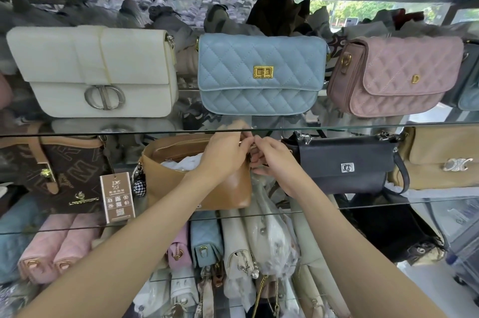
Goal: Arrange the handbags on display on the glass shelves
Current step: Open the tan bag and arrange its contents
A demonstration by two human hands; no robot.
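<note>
A tan leather handbag (223, 193) stands on the middle glass shelf (388, 203), its top open with white paper stuffing showing. My left hand (225, 151) curls over the bag's upper right corner. My right hand (272, 162) meets it there, and both pinch a small metal fitting at that corner. On the shelf above stand a white bag (96, 71), a light blue quilted bag (259, 74) and a pink quilted bag (396, 76).
A brown monogram bag (64, 175) with a hanging tag (118, 197) stands left of the tan bag. A black bag (344, 164) and a beige bag (440, 157) stand to its right. Several bags stand packed upright on the lower shelf (220, 247).
</note>
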